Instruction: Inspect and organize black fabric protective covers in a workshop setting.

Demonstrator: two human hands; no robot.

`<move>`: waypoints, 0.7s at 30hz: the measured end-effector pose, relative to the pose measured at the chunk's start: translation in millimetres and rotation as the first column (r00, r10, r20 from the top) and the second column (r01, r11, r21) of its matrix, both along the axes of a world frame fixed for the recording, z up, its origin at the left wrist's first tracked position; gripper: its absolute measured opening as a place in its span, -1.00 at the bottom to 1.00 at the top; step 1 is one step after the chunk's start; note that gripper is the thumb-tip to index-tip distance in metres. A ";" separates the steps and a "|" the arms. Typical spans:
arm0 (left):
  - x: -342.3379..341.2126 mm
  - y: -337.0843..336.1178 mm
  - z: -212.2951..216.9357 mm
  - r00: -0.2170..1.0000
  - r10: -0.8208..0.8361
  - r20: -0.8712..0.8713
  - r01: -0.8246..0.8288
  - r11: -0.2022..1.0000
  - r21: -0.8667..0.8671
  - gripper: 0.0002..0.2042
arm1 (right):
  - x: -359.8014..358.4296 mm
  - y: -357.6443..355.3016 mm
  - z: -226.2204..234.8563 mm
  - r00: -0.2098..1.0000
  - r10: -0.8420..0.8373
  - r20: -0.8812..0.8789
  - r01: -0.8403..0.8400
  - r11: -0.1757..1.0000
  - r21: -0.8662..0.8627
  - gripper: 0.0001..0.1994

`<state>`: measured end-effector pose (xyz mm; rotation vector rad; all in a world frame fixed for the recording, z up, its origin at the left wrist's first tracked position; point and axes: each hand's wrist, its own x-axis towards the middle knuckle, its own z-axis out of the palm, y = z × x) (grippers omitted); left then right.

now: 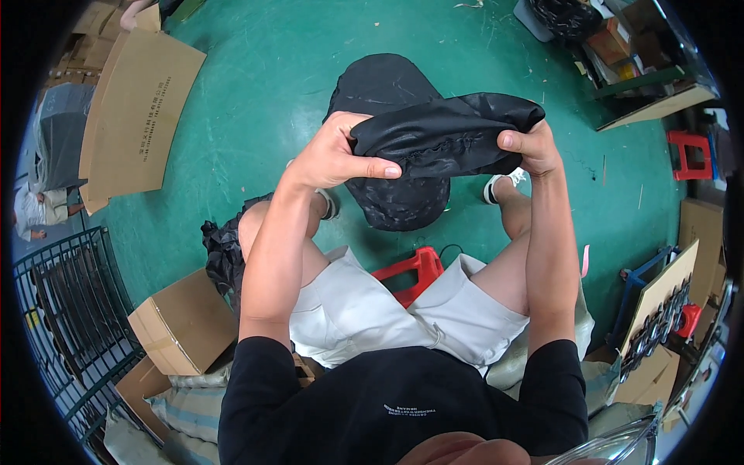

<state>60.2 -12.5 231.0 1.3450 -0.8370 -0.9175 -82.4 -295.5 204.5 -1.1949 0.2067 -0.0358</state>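
A black fabric cover (446, 128) with a gathered, elastic-looking edge is stretched sideways between my two hands, above the floor. My left hand (332, 153) grips its left end, the thumb lying along the near side. At the other end my right hand (536, 147) pinches the fabric, with its thumb on the near side and the fingers hidden behind. Beneath the held cover, more black fabric pieces (399, 205) lie in a long rounded shape on the green floor between my feet. I cannot tell how many pieces are there.
Between my legs is a red plastic stool (422, 273). To the left are a black plastic bag (222, 244), a closed carton (186, 322), a large cardboard sheet (147, 108) and a metal rack (70, 294). Another red stool (690, 155) stands far right.
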 end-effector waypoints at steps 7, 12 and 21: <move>-2.5 2.1 -1.7 0.999 0.011 0.040 -0.011 1.000 0.015 -0.69 | 1.3 -1.9 3.8 0.992 0.100 0.073 -0.101 0.995 0.023 -0.46; -1.0 2.3 -3.3 0.998 -0.003 0.059 0.002 1.000 0.021 -0.69 | 0.1 -1.2 3.6 0.995 0.086 0.057 -0.087 0.996 0.022 -0.46; -0.9 1.9 -0.9 0.999 -0.005 0.040 0.003 0.999 0.033 -0.67 | 0.5 -3.7 -0.3 0.993 0.100 0.057 -0.099 0.995 -0.015 -0.42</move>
